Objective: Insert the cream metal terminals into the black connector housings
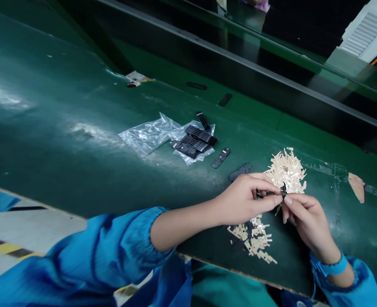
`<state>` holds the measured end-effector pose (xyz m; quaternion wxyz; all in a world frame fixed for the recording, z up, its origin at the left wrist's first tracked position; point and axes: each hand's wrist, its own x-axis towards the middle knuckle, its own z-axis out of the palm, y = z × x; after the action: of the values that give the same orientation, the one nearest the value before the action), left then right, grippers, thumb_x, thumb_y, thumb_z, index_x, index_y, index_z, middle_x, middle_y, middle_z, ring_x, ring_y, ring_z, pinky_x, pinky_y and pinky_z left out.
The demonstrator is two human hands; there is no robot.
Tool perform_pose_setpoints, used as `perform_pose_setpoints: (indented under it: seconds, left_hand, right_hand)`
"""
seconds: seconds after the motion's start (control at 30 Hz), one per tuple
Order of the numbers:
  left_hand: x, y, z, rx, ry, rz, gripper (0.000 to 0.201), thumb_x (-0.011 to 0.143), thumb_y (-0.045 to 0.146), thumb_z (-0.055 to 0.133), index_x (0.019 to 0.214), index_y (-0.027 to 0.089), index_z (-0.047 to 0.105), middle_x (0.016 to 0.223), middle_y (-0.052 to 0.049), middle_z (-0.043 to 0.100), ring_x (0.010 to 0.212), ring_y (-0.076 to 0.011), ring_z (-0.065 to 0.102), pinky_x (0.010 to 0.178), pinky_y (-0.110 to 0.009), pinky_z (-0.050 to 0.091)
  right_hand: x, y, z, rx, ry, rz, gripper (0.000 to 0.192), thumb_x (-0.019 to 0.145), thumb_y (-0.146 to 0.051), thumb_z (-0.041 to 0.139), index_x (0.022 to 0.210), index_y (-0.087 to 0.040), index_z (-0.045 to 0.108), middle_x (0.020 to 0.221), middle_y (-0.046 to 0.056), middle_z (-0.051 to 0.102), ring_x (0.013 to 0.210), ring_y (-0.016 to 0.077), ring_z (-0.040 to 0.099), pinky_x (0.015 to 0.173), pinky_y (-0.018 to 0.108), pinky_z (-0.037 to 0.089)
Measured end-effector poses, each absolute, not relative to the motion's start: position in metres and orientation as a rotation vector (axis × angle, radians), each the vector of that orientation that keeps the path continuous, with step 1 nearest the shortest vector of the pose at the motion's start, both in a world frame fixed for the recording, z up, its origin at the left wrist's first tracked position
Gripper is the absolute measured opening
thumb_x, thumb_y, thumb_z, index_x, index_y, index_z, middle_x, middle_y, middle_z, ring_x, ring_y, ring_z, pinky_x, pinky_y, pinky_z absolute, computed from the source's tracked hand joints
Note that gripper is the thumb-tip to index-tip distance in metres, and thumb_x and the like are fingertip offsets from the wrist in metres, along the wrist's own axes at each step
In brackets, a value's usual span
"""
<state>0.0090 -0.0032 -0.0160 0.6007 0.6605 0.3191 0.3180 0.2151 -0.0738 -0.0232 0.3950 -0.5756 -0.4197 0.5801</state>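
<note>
Two pale clip heaps (pixel 286 169) (one smaller) flank both hands (pixel 246 198).

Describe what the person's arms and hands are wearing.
Both hands are bare, with no gloves: left hand, right hand. Both arms wear loose, shiny bright blue sleeves; the left blue sleeve has a gathered cuff ending partway up the forearm. A blue wrist strap circles the right wrist, ahead of the right blue sleeve.

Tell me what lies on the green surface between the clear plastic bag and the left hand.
Head view: two loose black parts, one beside the clear plastic bag, another just before the left hand.
</note>
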Motion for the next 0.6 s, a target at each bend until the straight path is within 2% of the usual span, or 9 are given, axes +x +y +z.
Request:
perform_pose_setpoints:
  seconds: [0.13, 0.27, 0.33, 0.47, 0.6]
  left_hand:
    - [0.013, -0.004, -0.018, 1.472, 0.738, 0.791, 0.015, 0.088, 0.024, 0.067, 0.088, 0.018, 0.081, 0.089, -0.004, 0.072, 0.076, -0.0133, 0.065, 0.065, -0.025, 0.050]
    - [0.013, -0.006, -0.021, 1.621, 0.793, 0.792, 0.015, 0.085, 0.022, 0.065, 0.086, 0.017, 0.079, 0.087, -0.003, 0.072, 0.072, -0.0130, 0.062, 0.065, -0.026, 0.049]
    - [0.012, -0.007, -0.021, 1.704, 0.825, 0.762, 0.015, 0.083, 0.022, 0.065, 0.085, 0.018, 0.079, 0.085, -0.002, 0.072, 0.071, -0.0135, 0.062, 0.066, -0.026, 0.049]
    - [0.010, -0.008, -0.022, 1.788, 0.827, 0.710, 0.016, 0.082, 0.023, 0.064, 0.088, 0.020, 0.079, 0.087, -0.001, 0.073, 0.072, -0.0141, 0.064, 0.065, -0.026, 0.049]
    - [0.010, -0.008, -0.019, 1.805, 0.811, 0.711, 0.018, 0.083, 0.022, 0.063, 0.089, 0.020, 0.079, 0.088, -0.002, 0.074, 0.073, -0.0142, 0.065, 0.064, -0.026, 0.048]
  right_hand:
    - [0.211, -0.076, -0.020, -1.498, -1.266, 1.425, 0.043, 0.098, -0.043, 0.067, 0.064, -0.018, 0.075, 0.056, 0.002, 0.062, 0.052, 0.0125, 0.042, 0.052, 0.028, 0.033]
    - [0.204, -0.076, -0.017, -1.559, -1.237, 1.184, 0.017, 0.086, -0.037, 0.079, 0.088, -0.019, 0.080, 0.065, 0.002, 0.066, 0.058, 0.0157, 0.052, 0.055, 0.028, 0.043]
    - [0.202, -0.077, -0.017, -1.576, -1.221, 1.055, 0.019, 0.081, -0.031, 0.084, 0.095, -0.021, 0.079, 0.068, 0.000, 0.065, 0.059, 0.0158, 0.053, 0.054, 0.027, 0.044]
    - [0.202, -0.079, -0.017, -1.585, -1.265, 0.957, 0.008, 0.082, -0.027, 0.081, 0.085, -0.021, 0.076, 0.068, 0.001, 0.064, 0.059, 0.0156, 0.053, 0.053, 0.027, 0.044]
    - [0.203, -0.080, -0.017, -1.593, -1.253, 0.975, 0.008, 0.083, -0.028, 0.079, 0.080, -0.021, 0.075, 0.067, 0.002, 0.066, 0.058, 0.0161, 0.054, 0.053, 0.027, 0.045]
